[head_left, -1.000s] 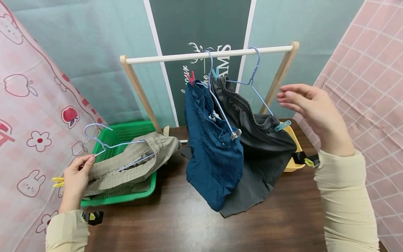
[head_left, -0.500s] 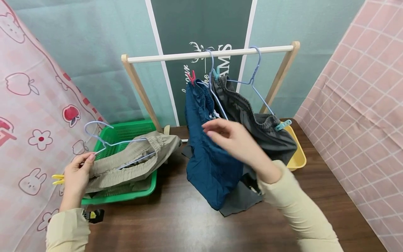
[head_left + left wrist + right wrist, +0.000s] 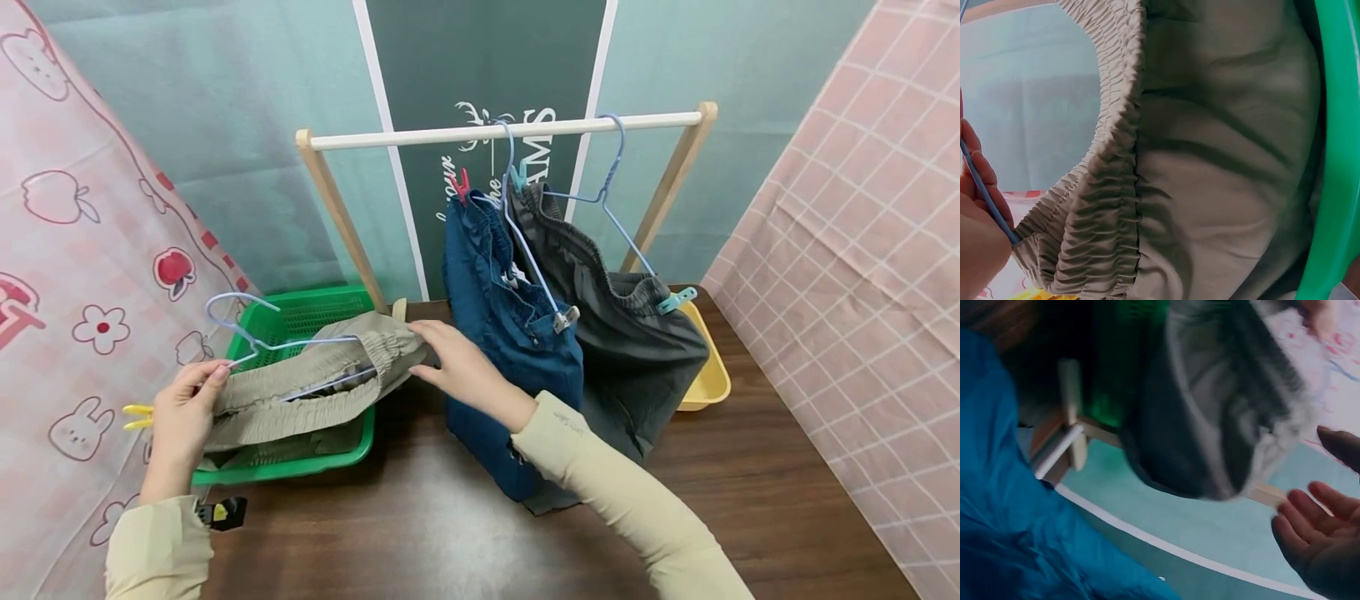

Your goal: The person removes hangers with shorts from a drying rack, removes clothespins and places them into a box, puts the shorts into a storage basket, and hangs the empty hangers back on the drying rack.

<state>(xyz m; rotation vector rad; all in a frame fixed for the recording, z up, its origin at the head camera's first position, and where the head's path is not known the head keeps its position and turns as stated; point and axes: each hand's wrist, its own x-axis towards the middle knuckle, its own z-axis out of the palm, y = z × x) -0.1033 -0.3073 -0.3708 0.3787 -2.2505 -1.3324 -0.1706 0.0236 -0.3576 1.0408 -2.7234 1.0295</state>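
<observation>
My left hand [image 3: 183, 412] pinches one arm of a blue wire hanger [image 3: 300, 343]. The hanger runs inside the elastic waistband of khaki shorts [image 3: 292, 421], and a yellow clothespin [image 3: 138, 417] shows at their left end. In the left wrist view the fingers curl round the hanger wire [image 3: 988, 197] beside the gathered waistband [image 3: 1100, 234]. My right hand [image 3: 468, 371] is at the right end of the shorts with thumb and fingers spread. The right wrist view shows that hand [image 3: 1325, 534] apart from the cloth, holding nothing.
Behind the shorts sits a green basket [image 3: 315, 304]. A rack with a white rail [image 3: 420, 137] bears blue shorts [image 3: 480, 325] with a red clothespin [image 3: 459, 185] and dark grey shorts [image 3: 622, 350] with teal clothespins [image 3: 677, 300]. A yellow basket [image 3: 708, 383] stands at right.
My right hand has swept left from beside the grey shorts, past the blue shorts, to the right end of the khaki shorts. My left hand keeps its hold on the hanger.
</observation>
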